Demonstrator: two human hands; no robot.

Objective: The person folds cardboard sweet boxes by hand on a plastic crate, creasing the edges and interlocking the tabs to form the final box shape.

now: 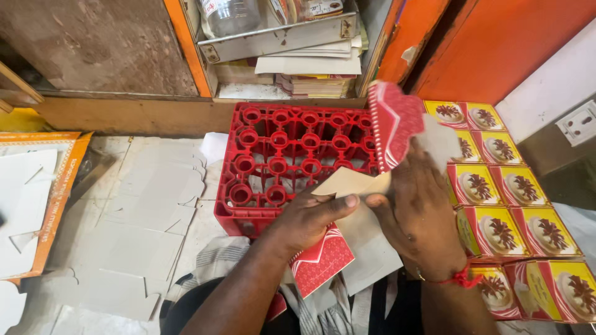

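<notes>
Both my hands are on one flat carton blank [372, 205], red patterned outside, plain grey-brown inside, held over my lap in front of the red plastic bottle crate [292, 155]. My left hand [310, 217] clamps the lower part: thumb pressed flat on the grey inner face, fingers curled under the red printed flap [323, 257] that sticks out below my wrist. That pins the sheet so it can't slide. My right hand [422, 217] is on the upper part, fingers spread across the back of the raised panel, thumb tip touching the card just beside my left thumb. The top flap [394, 121] stands up, bent back toward me, red side showing, so the crease looks to be what my right hand is working; a judgement, the fold line itself is hidden under my fingers. A red thread band [459, 277] sits on my right wrist.

Crate sits upside-down-looking, round sockets up, just behind the blank; seems to serve as a work rest. Right of me, finished yellow-and-red boxes [496, 186] with a dessert picture lie in close rows, touching. Left, a stack of unfolded grey blanks [149, 211] on the floor, near, within reach. Behind: shelf with papers [310, 65].
</notes>
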